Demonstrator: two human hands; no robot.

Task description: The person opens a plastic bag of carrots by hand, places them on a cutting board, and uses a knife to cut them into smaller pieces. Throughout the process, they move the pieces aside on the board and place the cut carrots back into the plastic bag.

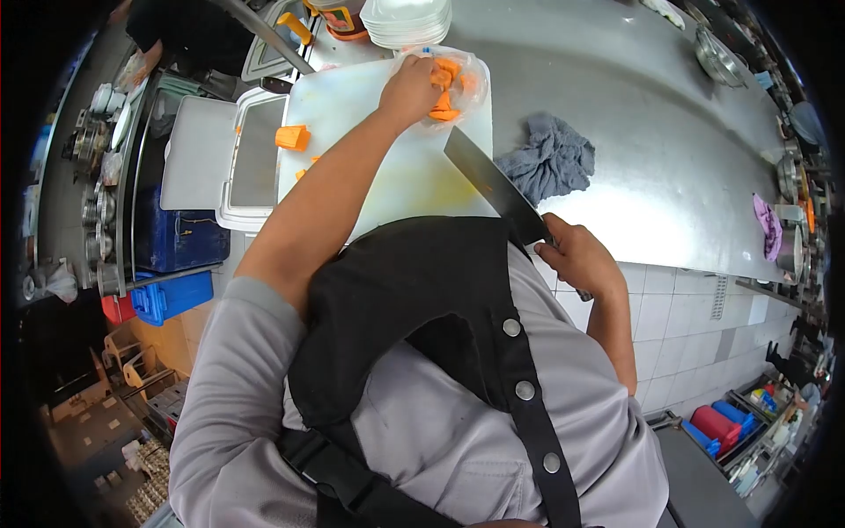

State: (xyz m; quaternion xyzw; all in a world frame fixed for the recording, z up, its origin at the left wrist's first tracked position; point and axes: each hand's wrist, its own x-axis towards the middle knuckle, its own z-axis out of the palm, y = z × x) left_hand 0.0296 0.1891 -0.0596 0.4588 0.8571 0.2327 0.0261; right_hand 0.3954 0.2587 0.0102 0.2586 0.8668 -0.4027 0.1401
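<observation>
My left hand (411, 91) is at a clear plastic bag (476, 84) of orange pieces (447, 111) on the far part of the white cutting board (407, 180). Its fingers are closed on an orange piece at the bag's left side. In my right hand (581, 256) is the handle of a large cleaver (495, 183), whose blade points up and left over the board's right edge. A larger orange chunk (292, 137) lies at the board's left edge, with small orange bits below it, partly behind my left forearm.
A crumpled grey cloth (550, 158) lies on the steel table (651, 132) right of the board. Stacked white containers (406, 22) stand beyond the board. An open white bin (255, 158) is on the left. Another person's arm (151, 60) shows at upper left.
</observation>
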